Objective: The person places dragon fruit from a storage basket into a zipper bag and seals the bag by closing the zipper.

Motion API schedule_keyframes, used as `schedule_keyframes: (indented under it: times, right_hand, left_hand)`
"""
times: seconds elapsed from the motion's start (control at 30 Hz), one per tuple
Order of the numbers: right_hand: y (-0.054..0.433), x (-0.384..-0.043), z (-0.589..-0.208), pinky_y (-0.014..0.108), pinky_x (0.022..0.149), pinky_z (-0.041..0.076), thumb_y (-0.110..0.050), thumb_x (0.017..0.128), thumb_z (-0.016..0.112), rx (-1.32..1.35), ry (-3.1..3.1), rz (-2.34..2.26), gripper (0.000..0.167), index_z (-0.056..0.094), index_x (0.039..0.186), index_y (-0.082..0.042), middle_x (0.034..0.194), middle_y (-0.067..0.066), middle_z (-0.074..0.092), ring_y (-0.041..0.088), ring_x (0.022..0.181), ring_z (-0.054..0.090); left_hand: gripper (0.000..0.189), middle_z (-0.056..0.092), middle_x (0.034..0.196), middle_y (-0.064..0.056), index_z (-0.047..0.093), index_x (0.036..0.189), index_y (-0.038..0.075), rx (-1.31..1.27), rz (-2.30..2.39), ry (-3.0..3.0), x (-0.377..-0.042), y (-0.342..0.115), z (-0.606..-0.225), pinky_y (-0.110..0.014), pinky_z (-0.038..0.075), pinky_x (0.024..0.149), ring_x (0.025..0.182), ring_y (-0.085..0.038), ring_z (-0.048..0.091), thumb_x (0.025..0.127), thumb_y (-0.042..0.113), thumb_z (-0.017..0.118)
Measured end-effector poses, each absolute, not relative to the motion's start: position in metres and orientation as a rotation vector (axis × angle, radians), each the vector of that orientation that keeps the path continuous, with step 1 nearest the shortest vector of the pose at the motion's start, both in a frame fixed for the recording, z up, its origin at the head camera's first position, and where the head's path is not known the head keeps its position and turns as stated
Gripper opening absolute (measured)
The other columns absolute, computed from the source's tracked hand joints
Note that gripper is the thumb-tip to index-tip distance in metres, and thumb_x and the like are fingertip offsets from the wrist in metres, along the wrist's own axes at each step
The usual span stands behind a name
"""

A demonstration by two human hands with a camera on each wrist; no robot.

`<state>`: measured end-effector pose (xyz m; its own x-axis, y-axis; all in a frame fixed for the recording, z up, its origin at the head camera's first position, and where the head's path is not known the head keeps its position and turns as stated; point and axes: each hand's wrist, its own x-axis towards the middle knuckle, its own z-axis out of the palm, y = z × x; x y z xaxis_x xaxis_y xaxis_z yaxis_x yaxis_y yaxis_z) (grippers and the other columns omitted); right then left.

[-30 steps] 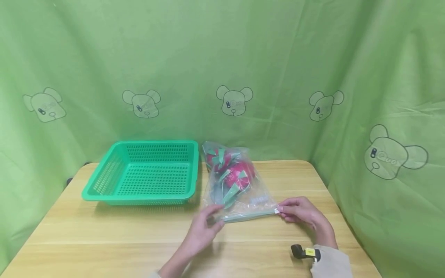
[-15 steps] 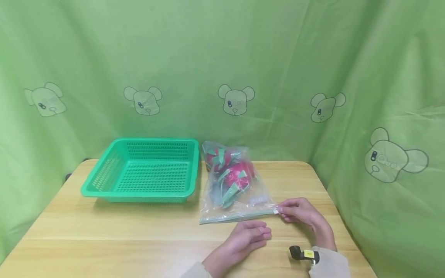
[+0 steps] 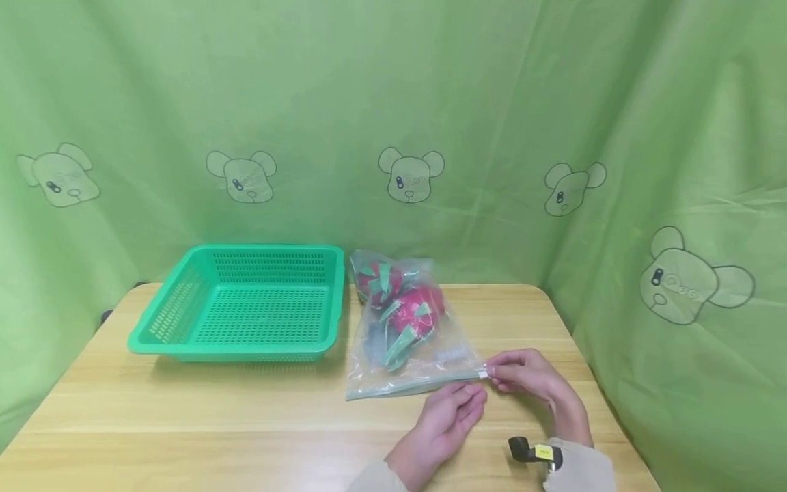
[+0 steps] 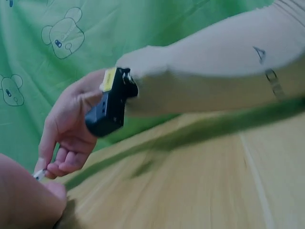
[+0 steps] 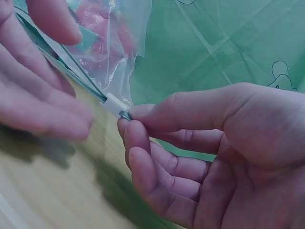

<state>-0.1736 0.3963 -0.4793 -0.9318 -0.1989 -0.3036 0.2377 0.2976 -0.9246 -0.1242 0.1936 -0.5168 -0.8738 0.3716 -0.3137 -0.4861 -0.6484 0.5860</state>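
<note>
A clear slider zip bag [image 3: 393, 391] lies on the table, its zip edge toward me. Inside show pink dragon fruits [image 3: 413, 313] with green leaf tips. My right hand [image 3: 529, 374] pinches the right end of the zip between thumb and forefinger, right beside the white slider [image 5: 116, 105]. Just in front of the zip, close to that end, is my left hand [image 3: 444, 418]. Seen from the right wrist, the left thumb and fingers [image 5: 43, 95] stand apart near the zip edge. Only part of the left hand [image 4: 24, 195] shows in its own wrist view.
A green plastic basket [image 3: 233, 348] with slotted walls stands left of the bag on the wooden table [image 3: 203, 430]. Green curtains [image 3: 320, 89] with printed bear heads hang behind and on the sides. A small black camera [image 3: 529, 451] is strapped to the right wrist.
My left hand has left the zip's left end and moved right, up to the slider end beside my right hand. The right hand keeps its pinch.
</note>
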Motion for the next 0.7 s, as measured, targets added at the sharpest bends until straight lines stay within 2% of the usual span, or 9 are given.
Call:
schedule_keyframes:
  times: [0.3,0.7]
  right_hand:
    - [0.396,-0.175,-0.479,0.03,0.08,0.061,-0.011,0.095,0.072,0.02,2.227,-1.652,0.041,0.061,0.123,0.018,0.095,0.01,0.073,0.018,0.086,0.069]
    - [0.394,-0.175,-0.478,0.031,0.079,0.061,-0.011,0.094,0.073,0.033,2.265,-1.626,0.038,0.064,0.119,0.016,0.095,0.011,0.074,0.02,0.085,0.07]
  left_hand:
    - [0.035,0.069,0.117,-0.021,0.061,0.124,-0.014,-0.393,2.63,1.007,-0.133,0.218,-0.512,-0.043,0.05,0.106,0.112,-0.03,0.067,0.091,-0.006,0.068]
    - [0.026,0.073,0.1,-0.019,0.068,0.106,-0.013,-0.596,2.643,1.108,-0.143,0.228,-0.506,-0.04,0.059,0.092,0.09,-0.025,0.074,0.081,-0.011,0.076]
